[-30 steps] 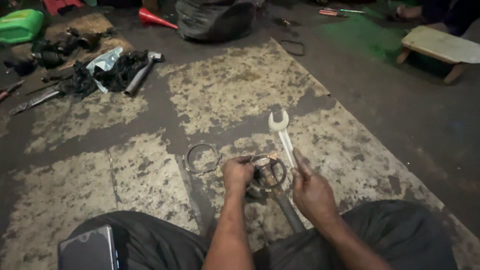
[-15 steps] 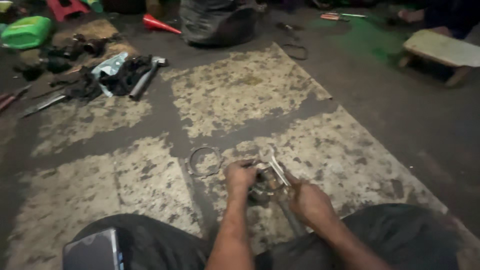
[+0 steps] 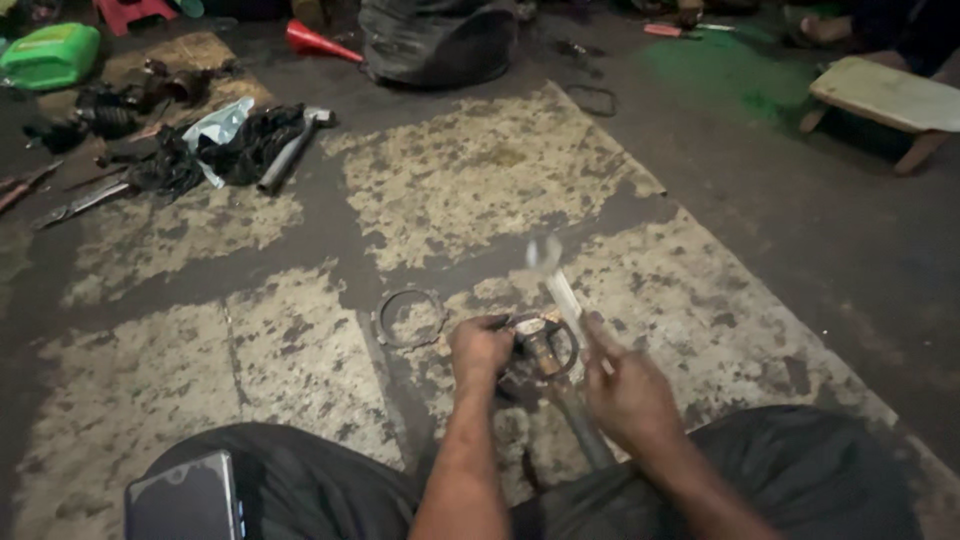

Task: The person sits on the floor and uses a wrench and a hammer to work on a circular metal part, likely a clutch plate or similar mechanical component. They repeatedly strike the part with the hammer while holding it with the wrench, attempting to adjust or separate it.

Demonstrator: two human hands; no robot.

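Swinging wrench (image 3: 556, 280) blurred now, right hand (image 3: 628, 392) lower, left hand (image 3: 480, 347) steady

A dark-screened phone (image 3: 185, 497) is resting on the person's left thigh, at the bottom left. Far beyond the phone, a green plastic jug (image 3: 48, 55) is lying on the floor; right of the jug, a pale crumpled bag (image 3: 218, 127) is sitting among dark parts.

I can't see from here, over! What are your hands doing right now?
Left hand grips the greasy metal joint on the floor. Right hand holds a blurred wrench over it. Toothed metal ring lies just left, apart.
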